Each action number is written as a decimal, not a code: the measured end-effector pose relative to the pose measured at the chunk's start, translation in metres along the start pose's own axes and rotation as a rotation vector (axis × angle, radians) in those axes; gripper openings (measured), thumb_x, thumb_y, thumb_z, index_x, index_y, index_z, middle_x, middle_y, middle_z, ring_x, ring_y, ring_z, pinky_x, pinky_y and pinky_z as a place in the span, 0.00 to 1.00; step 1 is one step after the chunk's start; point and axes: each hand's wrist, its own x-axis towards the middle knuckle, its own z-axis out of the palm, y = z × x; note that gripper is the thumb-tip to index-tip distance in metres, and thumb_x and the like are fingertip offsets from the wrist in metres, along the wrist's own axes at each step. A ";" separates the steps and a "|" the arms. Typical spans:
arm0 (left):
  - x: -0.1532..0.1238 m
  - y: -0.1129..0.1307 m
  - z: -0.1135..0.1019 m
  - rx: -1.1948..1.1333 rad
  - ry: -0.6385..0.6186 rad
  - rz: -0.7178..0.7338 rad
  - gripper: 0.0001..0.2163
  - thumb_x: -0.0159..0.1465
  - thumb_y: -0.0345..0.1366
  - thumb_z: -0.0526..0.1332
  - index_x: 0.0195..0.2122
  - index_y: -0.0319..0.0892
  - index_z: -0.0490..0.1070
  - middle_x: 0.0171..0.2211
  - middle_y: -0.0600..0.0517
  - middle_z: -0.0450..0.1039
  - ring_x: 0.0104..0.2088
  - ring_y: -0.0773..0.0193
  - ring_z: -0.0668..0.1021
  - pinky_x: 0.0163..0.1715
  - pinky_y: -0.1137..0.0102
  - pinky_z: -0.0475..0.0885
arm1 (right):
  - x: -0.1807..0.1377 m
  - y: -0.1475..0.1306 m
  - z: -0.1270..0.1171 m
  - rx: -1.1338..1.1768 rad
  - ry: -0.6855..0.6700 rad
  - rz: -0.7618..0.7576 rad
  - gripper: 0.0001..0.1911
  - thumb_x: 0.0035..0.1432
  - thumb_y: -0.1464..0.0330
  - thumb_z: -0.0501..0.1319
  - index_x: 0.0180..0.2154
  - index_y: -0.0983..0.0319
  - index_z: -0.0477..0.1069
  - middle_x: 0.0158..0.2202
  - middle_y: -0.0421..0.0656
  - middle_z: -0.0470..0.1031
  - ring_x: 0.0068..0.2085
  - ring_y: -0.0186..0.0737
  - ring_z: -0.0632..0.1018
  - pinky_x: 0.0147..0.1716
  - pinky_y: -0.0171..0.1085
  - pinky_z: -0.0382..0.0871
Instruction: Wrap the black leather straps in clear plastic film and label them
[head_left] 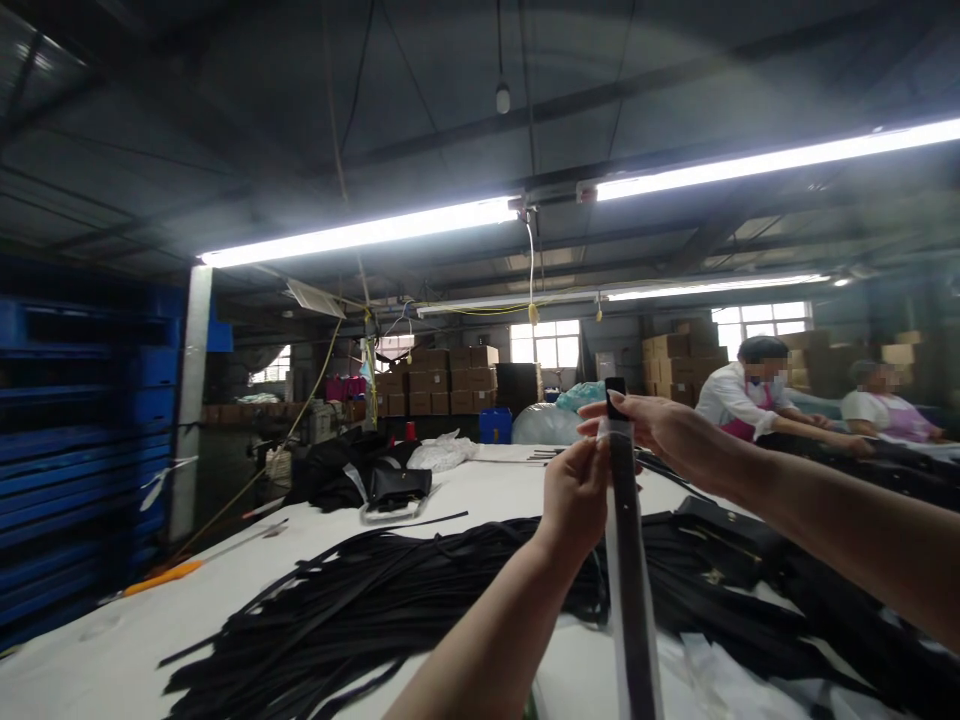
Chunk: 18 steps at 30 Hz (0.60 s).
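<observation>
A long black strap [624,510] hangs upright in front of me, its lower part inside a narrow see-through plastic sleeve [651,650]. My left hand [576,490] pinches the sleeve near its upper opening. Higher up, the thumb of my right hand [664,425] presses on the strap's bare top end, with the fingers behind it. Beneath my forearms, a large heap of black straps [360,590] spreads over the white table [60,660]. Pale plastic sleeves [735,685] lie at the lower right.
A black handbag [400,487] and crumpled plastic [442,450] sit farther back. An orange-handled tool [161,578] lies at the left. Black bags [720,530] cover the right side, where two people work. Blue crates [75,450] are stacked left; cardboard boxes [431,380] stand behind.
</observation>
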 end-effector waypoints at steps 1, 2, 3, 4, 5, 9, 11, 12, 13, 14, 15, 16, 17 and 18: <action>0.000 0.000 -0.002 0.001 -0.001 0.005 0.21 0.64 0.54 0.59 0.35 0.38 0.74 0.25 0.51 0.78 0.21 0.65 0.78 0.23 0.72 0.75 | -0.002 0.003 0.000 0.000 -0.014 0.013 0.19 0.67 0.61 0.52 0.43 0.65 0.78 0.42 0.51 0.82 0.40 0.47 0.81 0.40 0.42 0.75; 0.000 -0.001 -0.003 0.002 -0.004 0.009 0.20 0.64 0.53 0.58 0.35 0.38 0.75 0.25 0.51 0.78 0.22 0.65 0.78 0.24 0.72 0.75 | -0.003 0.005 0.000 -0.001 -0.027 0.014 0.19 0.67 0.62 0.52 0.44 0.65 0.77 0.42 0.51 0.82 0.40 0.46 0.81 0.40 0.41 0.75; 0.000 -0.001 -0.005 0.002 -0.004 0.012 0.20 0.65 0.53 0.58 0.36 0.38 0.75 0.26 0.51 0.78 0.22 0.65 0.78 0.24 0.72 0.75 | -0.003 0.008 0.000 -0.006 -0.042 0.008 0.19 0.67 0.61 0.53 0.44 0.65 0.78 0.42 0.50 0.82 0.40 0.45 0.80 0.40 0.40 0.74; 0.000 0.000 -0.006 0.001 0.000 0.016 0.20 0.65 0.52 0.58 0.36 0.38 0.75 0.26 0.51 0.78 0.22 0.65 0.78 0.24 0.72 0.75 | -0.003 0.011 -0.001 -0.017 -0.064 0.001 0.19 0.66 0.60 0.53 0.45 0.65 0.78 0.40 0.50 0.82 0.39 0.45 0.80 0.39 0.40 0.74; 0.001 0.000 -0.007 -0.002 0.009 0.018 0.19 0.65 0.52 0.59 0.36 0.38 0.75 0.26 0.51 0.78 0.23 0.65 0.78 0.24 0.72 0.75 | -0.003 0.013 -0.002 -0.031 -0.090 -0.004 0.20 0.65 0.59 0.54 0.45 0.65 0.78 0.38 0.49 0.82 0.37 0.44 0.80 0.37 0.40 0.74; 0.000 -0.001 -0.009 -0.004 0.025 -0.006 0.19 0.64 0.52 0.59 0.37 0.38 0.76 0.25 0.51 0.78 0.21 0.66 0.78 0.22 0.73 0.75 | 0.002 0.020 -0.004 -0.071 -0.129 -0.045 0.25 0.58 0.51 0.61 0.45 0.64 0.79 0.32 0.47 0.81 0.32 0.44 0.78 0.33 0.41 0.72; -0.001 -0.003 -0.009 0.004 0.019 -0.033 0.20 0.64 0.53 0.59 0.36 0.39 0.75 0.25 0.51 0.77 0.20 0.66 0.77 0.20 0.73 0.74 | 0.004 0.019 -0.004 -0.074 -0.076 -0.088 0.27 0.54 0.49 0.64 0.43 0.64 0.80 0.32 0.47 0.81 0.34 0.45 0.79 0.34 0.40 0.72; -0.002 -0.003 -0.009 0.008 0.023 -0.041 0.20 0.64 0.53 0.59 0.36 0.39 0.75 0.25 0.51 0.77 0.19 0.67 0.76 0.19 0.73 0.74 | 0.005 0.018 -0.004 -0.081 -0.051 -0.104 0.28 0.52 0.48 0.64 0.42 0.65 0.80 0.33 0.48 0.81 0.34 0.45 0.79 0.34 0.40 0.72; -0.002 -0.004 -0.010 0.012 0.028 -0.041 0.20 0.64 0.53 0.59 0.36 0.39 0.75 0.25 0.51 0.77 0.19 0.66 0.76 0.19 0.73 0.74 | 0.005 0.018 -0.004 -0.093 -0.038 -0.110 0.28 0.51 0.47 0.65 0.41 0.65 0.80 0.32 0.48 0.81 0.34 0.45 0.79 0.32 0.39 0.72; -0.003 -0.005 -0.010 0.016 0.032 -0.033 0.20 0.64 0.53 0.59 0.36 0.39 0.75 0.25 0.51 0.77 0.20 0.66 0.77 0.20 0.73 0.74 | 0.006 0.018 -0.004 -0.111 -0.035 -0.108 0.29 0.50 0.46 0.64 0.40 0.65 0.80 0.31 0.48 0.81 0.33 0.45 0.78 0.30 0.39 0.71; -0.002 -0.005 -0.010 0.019 0.036 -0.021 0.20 0.64 0.53 0.59 0.36 0.39 0.75 0.25 0.51 0.77 0.20 0.66 0.77 0.20 0.73 0.75 | 0.006 0.018 -0.004 -0.134 -0.039 -0.105 0.30 0.50 0.45 0.64 0.40 0.65 0.81 0.30 0.48 0.81 0.32 0.44 0.78 0.28 0.38 0.70; -0.002 -0.004 -0.010 0.021 0.039 -0.014 0.20 0.64 0.53 0.59 0.36 0.39 0.76 0.25 0.51 0.77 0.21 0.66 0.77 0.20 0.73 0.75 | 0.005 0.019 -0.003 -0.159 -0.045 -0.106 0.31 0.50 0.44 0.64 0.39 0.65 0.81 0.29 0.47 0.80 0.31 0.44 0.78 0.27 0.38 0.69; -0.001 -0.003 -0.010 0.020 0.041 -0.012 0.20 0.64 0.53 0.59 0.35 0.39 0.75 0.25 0.51 0.77 0.21 0.66 0.77 0.20 0.72 0.75 | 0.005 0.020 -0.002 -0.187 -0.049 -0.111 0.31 0.49 0.44 0.64 0.38 0.65 0.81 0.28 0.46 0.80 0.31 0.44 0.77 0.27 0.38 0.69; -0.001 -0.002 -0.009 0.015 0.041 -0.017 0.21 0.63 0.54 0.59 0.35 0.38 0.75 0.24 0.51 0.76 0.20 0.66 0.77 0.20 0.72 0.74 | 0.004 0.022 -0.001 -0.216 -0.048 -0.119 0.31 0.49 0.43 0.64 0.37 0.64 0.81 0.28 0.45 0.79 0.31 0.44 0.77 0.27 0.38 0.69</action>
